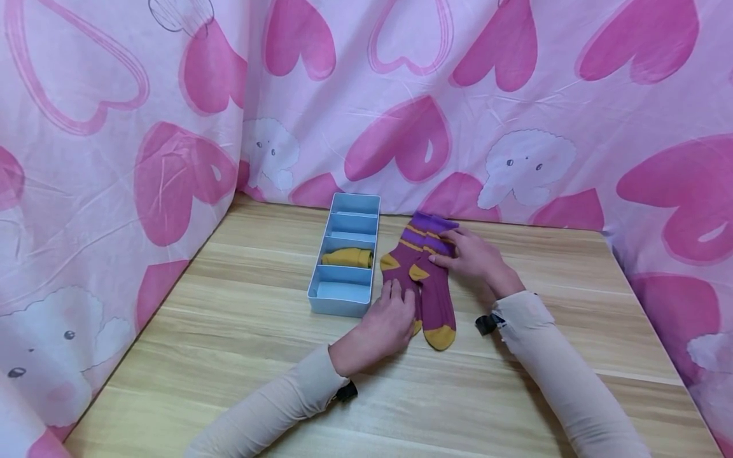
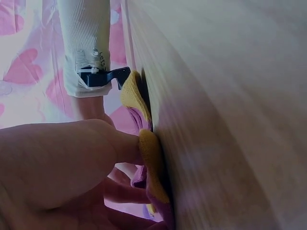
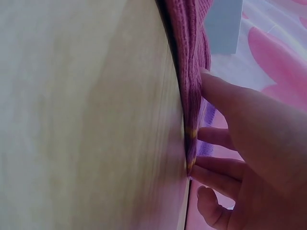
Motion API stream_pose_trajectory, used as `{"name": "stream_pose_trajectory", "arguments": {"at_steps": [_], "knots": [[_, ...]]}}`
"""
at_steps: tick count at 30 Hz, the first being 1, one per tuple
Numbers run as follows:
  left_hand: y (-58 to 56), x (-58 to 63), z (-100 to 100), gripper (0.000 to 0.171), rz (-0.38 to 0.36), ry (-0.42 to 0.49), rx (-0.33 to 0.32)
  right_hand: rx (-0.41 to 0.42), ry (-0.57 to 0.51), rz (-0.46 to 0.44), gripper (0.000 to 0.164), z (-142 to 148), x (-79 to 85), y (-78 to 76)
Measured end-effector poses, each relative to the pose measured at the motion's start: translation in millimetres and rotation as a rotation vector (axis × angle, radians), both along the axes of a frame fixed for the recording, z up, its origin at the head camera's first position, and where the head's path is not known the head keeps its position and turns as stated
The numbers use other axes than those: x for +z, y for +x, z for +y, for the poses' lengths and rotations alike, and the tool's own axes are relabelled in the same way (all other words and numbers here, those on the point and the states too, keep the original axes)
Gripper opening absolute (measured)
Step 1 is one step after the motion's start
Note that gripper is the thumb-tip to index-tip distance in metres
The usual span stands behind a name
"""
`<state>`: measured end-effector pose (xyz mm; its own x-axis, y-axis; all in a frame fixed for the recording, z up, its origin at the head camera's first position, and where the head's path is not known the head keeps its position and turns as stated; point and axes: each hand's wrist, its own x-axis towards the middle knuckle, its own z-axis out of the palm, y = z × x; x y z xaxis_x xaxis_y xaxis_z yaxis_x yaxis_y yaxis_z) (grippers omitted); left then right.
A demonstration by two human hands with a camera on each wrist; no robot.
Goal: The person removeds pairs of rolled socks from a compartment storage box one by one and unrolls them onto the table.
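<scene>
A pair of maroon socks lies flat on the table, with purple striped cuffs and mustard heels and toes. The right sock [image 1: 438, 299] partly overlaps the left sock [image 1: 401, 248]. My left hand [image 1: 389, 320] rests on the left sock's foot, hiding part of it; in the left wrist view its thumb touches a mustard toe [image 2: 152, 160]. My right hand [image 1: 480, 259] touches the right sock by its cuff, fingers extended along the edge. In the right wrist view that hand's fingertips meet the ribbed maroon knit [image 3: 189, 72].
Left of the socks stands a blue divided box [image 1: 340, 308] with a mustard rolled sock [image 1: 345, 257] in its third compartment from the back. Pink heart-patterned curtains [image 1: 401, 140] hang behind and at both sides of the wooden table [image 1: 240, 305].
</scene>
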<state>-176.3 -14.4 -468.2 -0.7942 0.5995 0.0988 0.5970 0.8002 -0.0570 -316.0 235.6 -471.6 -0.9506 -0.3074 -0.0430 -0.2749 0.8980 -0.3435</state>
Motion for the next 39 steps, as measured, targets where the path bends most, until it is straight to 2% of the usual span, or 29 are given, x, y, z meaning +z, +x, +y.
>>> {"name": "stream_pose_trajectory", "arguments": {"at_steps": [4, 6, 11, 16, 20, 27, 33, 39], "knots": [[2.2, 3.3, 1.3, 0.052, -0.107, -0.021, 0.049, 0.001, 0.008, 0.006, 0.077, 1.0, -0.5, 0.8], [3.3, 4.6, 2.1, 0.055, -0.128, -0.042, 0.070, -0.004, 0.015, 0.006, 0.078, 1.1, -0.6, 1.3], [6.1, 5.8, 4.2, 0.055, -0.075, -0.093, 0.094, -0.027, 0.027, 0.003, 0.079, 0.2, -0.7, 2.3], [6.9, 5.7, 5.3, 0.055, -0.055, -0.119, 0.108, -0.065, 0.030, -0.003, 0.082, -2.4, -1.9, 1.9], [5.8, 6.1, 5.1, 0.056, -0.084, -0.125, 0.092, -0.079, 0.030, 0.002, 0.083, -3.2, -3.9, 0.0], [1.3, 6.9, 3.2, 0.060, -0.189, -0.080, 0.048, -0.052, 0.007, -0.001, 0.083, -2.2, -5.3, -4.1], [1.0, 7.3, 2.2, 0.060, -0.208, -0.063, 0.048, -0.025, 0.002, -0.014, 0.083, -2.6, -6.7, -7.3], [1.1, 8.2, 2.0, 0.059, -0.209, -0.065, 0.048, -0.046, 0.045, -0.033, 0.087, -4.3, -1.4, 2.6]]}}
